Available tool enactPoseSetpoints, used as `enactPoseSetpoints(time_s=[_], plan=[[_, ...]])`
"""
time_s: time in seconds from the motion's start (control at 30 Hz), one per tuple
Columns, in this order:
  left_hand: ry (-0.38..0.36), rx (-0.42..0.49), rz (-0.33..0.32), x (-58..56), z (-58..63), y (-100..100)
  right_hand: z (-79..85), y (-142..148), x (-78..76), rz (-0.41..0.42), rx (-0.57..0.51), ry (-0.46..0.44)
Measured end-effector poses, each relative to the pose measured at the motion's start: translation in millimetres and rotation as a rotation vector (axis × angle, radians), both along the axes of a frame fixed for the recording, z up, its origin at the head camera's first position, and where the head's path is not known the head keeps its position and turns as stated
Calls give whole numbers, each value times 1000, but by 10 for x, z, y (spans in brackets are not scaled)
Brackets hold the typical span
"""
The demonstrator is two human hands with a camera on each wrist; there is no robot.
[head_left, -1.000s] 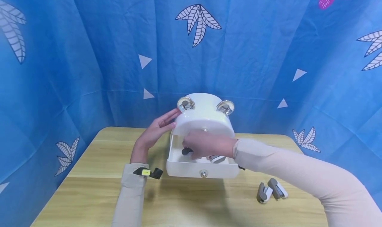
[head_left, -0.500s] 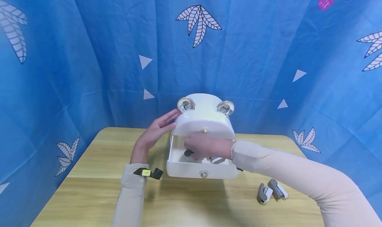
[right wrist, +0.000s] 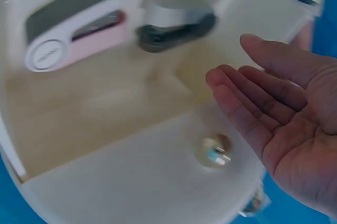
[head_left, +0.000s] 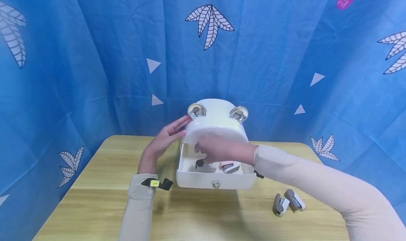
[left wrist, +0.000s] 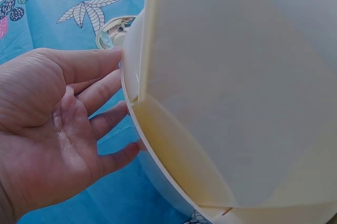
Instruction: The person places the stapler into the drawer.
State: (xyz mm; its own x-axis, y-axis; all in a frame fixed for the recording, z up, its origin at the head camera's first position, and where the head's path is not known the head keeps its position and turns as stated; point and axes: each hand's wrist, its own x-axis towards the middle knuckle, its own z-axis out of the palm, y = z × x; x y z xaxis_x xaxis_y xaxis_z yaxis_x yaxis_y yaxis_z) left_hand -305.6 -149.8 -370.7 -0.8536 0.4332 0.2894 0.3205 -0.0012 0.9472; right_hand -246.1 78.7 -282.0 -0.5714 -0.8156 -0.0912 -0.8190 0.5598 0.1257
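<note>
Drawer open, in white cabinet on desk. Inside drawer: pink-and-white stapler; dark-and-white stapler toward drawer's left wall. Right hand above drawer, released, fingers loosely extended. Left hand left of drawer, fingertips touching cabinet side, not grasping. Right of drawer, on desk: first grey-and-white stapler, second grey-and-white stapler just beside it.

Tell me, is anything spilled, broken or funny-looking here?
Nothing looks spilled or broken. Two staplers lie on the table, right of the white box, though two others lie in its open drawer, so they look a bit left out.
</note>
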Motion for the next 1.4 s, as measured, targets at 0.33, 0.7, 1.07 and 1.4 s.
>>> enactPoseSetpoints(time_s=[0.33, 0.7, 1.07, 1.4], plan=[[10, 6, -5, -18, 1, -2, 216, 285, 406, 63, -415, -231], [18, -2, -3, 2, 22, -13, -387, 694, 697, 66, -729, -575], [11, -2, -3, -9, -25, -2, -1153, 835, 825, -90, -901, -918], [14, -4, 5, 10, -4, 2, -1302, 754, 877, -332, -1093, -964]])
